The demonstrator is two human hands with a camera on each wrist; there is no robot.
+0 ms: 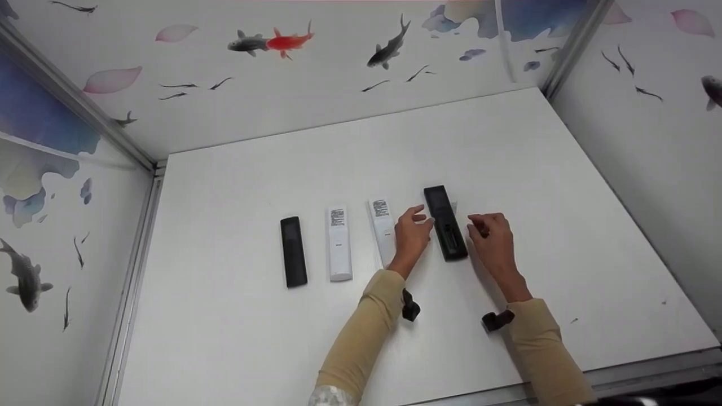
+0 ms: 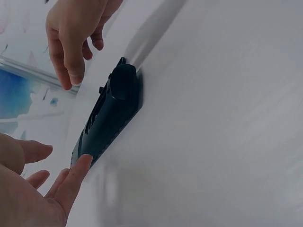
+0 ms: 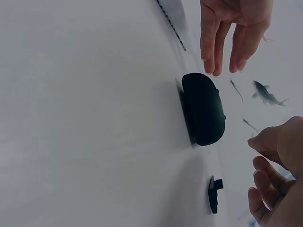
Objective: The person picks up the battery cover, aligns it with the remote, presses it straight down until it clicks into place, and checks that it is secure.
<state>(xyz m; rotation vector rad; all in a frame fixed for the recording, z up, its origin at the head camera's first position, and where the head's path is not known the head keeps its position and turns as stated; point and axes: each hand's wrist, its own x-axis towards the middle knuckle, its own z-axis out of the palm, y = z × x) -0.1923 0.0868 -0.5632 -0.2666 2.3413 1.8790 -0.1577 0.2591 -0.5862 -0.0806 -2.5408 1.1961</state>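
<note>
A black remote control (image 1: 445,223) lies on the table with its battery compartment uncovered. My left hand (image 1: 413,232) is at its left side, fingers spread loosely; in the left wrist view a fingertip (image 2: 85,161) overlaps the remote's far end. On the other side my right hand (image 1: 492,239) hovers with fingers loosely bent and nothing between them. A small black battery cover (image 3: 214,195) with a tab sits on the table near the right hand, mostly hidden behind its fingers in the head view. A white remote control (image 1: 382,225) is partly covered by the left hand.
Farther left lie another white remote control (image 1: 339,242) and a black one (image 1: 294,252), roughly side by side. Printed panels (image 1: 338,73) enclose the white table (image 1: 225,338) at the back and sides. A tiny scrap (image 1: 574,320) lies at the right.
</note>
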